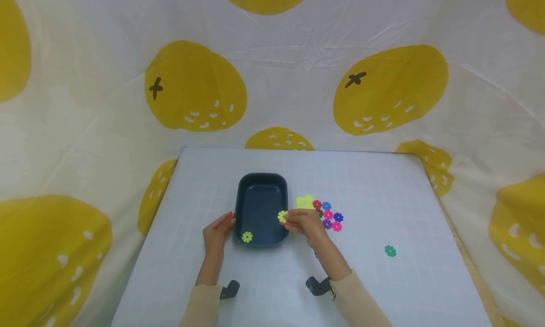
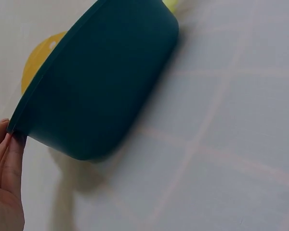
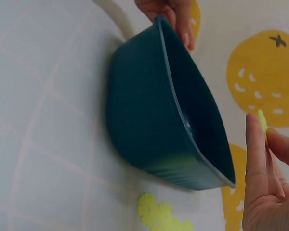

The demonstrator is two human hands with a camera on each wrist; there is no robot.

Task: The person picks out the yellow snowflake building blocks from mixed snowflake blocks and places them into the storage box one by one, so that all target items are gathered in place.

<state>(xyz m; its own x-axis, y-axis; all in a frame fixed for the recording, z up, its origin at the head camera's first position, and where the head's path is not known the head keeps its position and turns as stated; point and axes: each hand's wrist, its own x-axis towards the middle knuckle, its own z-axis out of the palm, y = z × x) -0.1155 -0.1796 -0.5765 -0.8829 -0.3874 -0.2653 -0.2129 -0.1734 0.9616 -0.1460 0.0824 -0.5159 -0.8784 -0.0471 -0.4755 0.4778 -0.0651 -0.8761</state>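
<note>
In the head view, a pale table (image 1: 383,289) with a faint grid bears a deep, dark blue box (image 1: 260,204), longer than wide, its corners rounded. The left hand (image 1: 218,231) pinches the box's left rim between thumb and fingers; the right hand (image 1: 308,224), near the right rim, pinches a yellow-green disc (image 1: 282,216), thin and notched like a flower. A matching loose disc (image 1: 247,237) lies inside the box, in the near left corner. Just right of the box is a cluster of discs (image 1: 328,215) in yellow, red, blue, pink and purple, and well apart, a green disc (image 1: 390,251).

The left wrist view cuts off the box's upper part. From the right wrist, the box's floor is hidden and the pinched disc turns nearly edge-on. The right hand covers part of the cluster, and a blue disc (image 1: 316,254) barely peeps past the forearm.
</note>
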